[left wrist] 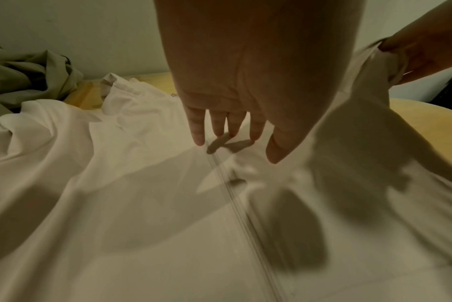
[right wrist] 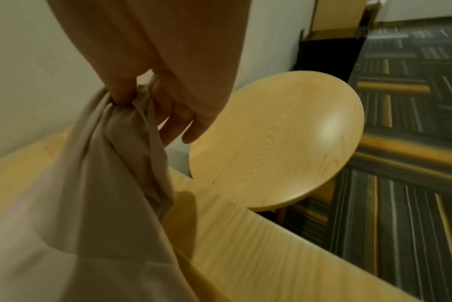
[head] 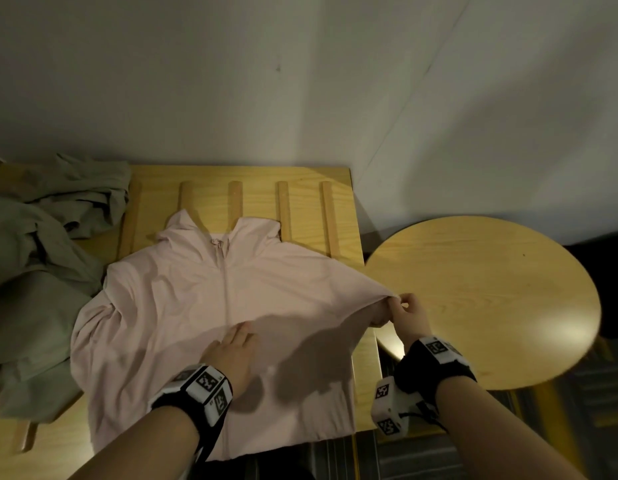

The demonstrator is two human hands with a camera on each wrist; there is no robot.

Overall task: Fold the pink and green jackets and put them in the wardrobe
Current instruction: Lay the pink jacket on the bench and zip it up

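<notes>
The pink jacket (head: 210,306) lies front-up on the worktop (head: 338,202), zipper running away from the person; right hand (head: 409,315) pinches its right sleeve, outboard of the flat left hand (head: 233,351) pressing the middle

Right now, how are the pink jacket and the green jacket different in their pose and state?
The pink jacket lies spread flat, front up and zipped, at the middle of the bench; the green jacket is a crumpled heap at its left end. Both hands work on the pink jacket: the left hand presses near the zip, and the right hand pinches its sleeve. Nothing touches the green jacket. Both rest on the same bench, neither folded yet.
</notes>
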